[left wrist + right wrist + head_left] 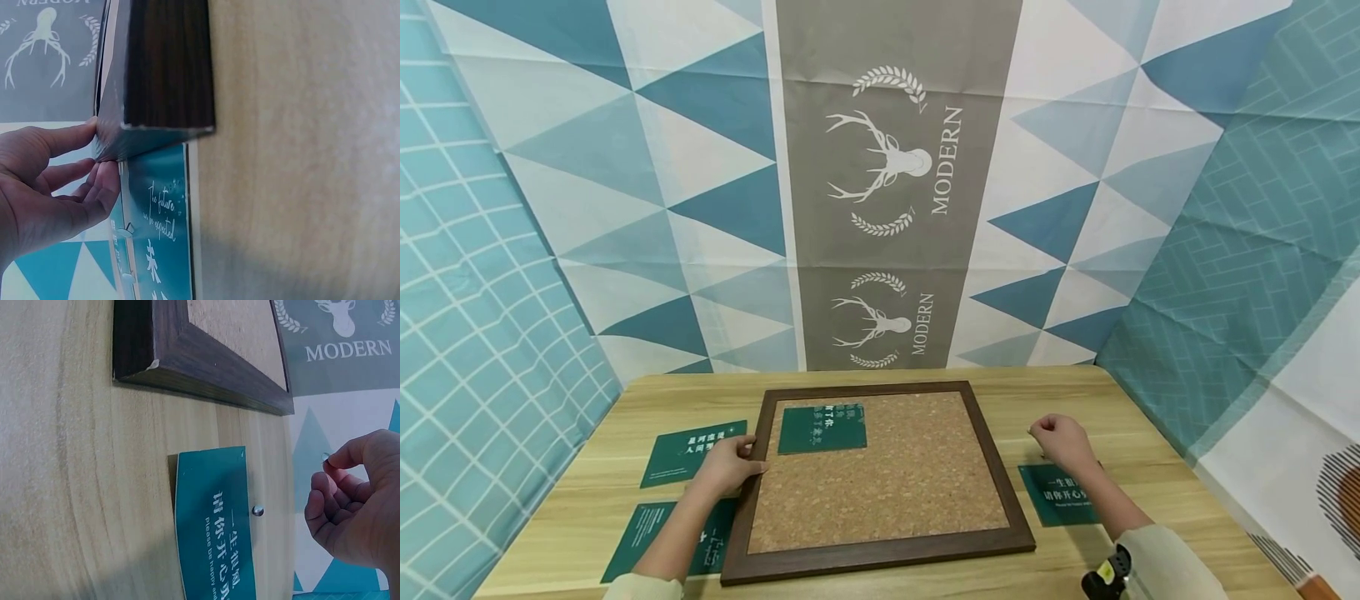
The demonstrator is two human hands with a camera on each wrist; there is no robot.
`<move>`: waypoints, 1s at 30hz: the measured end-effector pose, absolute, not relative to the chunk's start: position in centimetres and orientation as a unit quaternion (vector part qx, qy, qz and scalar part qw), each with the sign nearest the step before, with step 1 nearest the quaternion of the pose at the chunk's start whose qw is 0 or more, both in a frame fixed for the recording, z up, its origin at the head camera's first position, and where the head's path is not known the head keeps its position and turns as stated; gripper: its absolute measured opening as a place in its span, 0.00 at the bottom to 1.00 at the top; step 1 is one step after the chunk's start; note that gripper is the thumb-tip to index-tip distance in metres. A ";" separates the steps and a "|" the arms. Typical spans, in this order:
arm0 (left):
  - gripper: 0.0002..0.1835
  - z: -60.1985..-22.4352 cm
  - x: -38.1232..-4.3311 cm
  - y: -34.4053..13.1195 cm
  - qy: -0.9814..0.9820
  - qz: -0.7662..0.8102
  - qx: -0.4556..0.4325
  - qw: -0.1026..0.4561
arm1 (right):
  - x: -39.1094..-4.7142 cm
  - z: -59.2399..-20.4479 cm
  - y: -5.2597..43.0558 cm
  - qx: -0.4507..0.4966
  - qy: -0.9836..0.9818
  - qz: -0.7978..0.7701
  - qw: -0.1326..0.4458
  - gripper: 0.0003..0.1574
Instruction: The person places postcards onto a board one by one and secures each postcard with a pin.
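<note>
A cork board (880,496) with a dark brown wooden frame lies on the table. My left hand (727,463) grips its left edge, thumb over the frame; the left wrist view shows the fingers (107,181) curled against the frame's side. A green card with white writing (822,440) lies on the cork at upper left. To the right of the board, my right hand (1063,442) is raised above another green card (1051,496). Between thumb and forefinger it pinches a tiny shiny pushpin (325,457), mostly hidden by the fingertips.
Left of the board lie a green card (673,458) and more green card (638,533) partly behind my left forearm. A small silver round-headed piece (258,510) sits on the table beside the right-hand card. Patterned cloth (887,250) hangs behind the wooden table (1015,400).
</note>
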State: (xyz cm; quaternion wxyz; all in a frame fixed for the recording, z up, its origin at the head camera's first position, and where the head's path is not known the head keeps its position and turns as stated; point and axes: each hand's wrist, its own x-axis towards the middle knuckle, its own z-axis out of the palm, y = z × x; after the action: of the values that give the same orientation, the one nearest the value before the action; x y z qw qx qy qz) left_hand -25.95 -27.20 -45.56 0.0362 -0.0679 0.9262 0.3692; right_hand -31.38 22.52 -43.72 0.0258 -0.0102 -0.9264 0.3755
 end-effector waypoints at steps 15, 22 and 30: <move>0.32 -45.4 -25.7 -27.2 0.924 0.374 -0.070 0.037 | -31.7 -42.9 20.3 0.009 -0.925 0.379 0.019 0.16; 0.32 -45.3 -25.6 -27.0 0.925 0.371 -0.069 0.036 | -31.8 -42.6 19.3 0.028 -0.924 0.380 0.023 0.15; 0.32 -45.2 -25.6 -27.0 0.925 0.370 -0.074 0.039 | -31.8 -42.4 18.1 0.047 -0.922 0.382 0.026 0.14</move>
State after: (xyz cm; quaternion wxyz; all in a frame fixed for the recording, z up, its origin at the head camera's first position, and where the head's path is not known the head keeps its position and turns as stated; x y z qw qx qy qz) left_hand -25.60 -26.95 -45.20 0.0393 -0.0742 0.9252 0.3702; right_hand -31.83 18.06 -42.35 0.0259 0.0471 -0.9224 0.3825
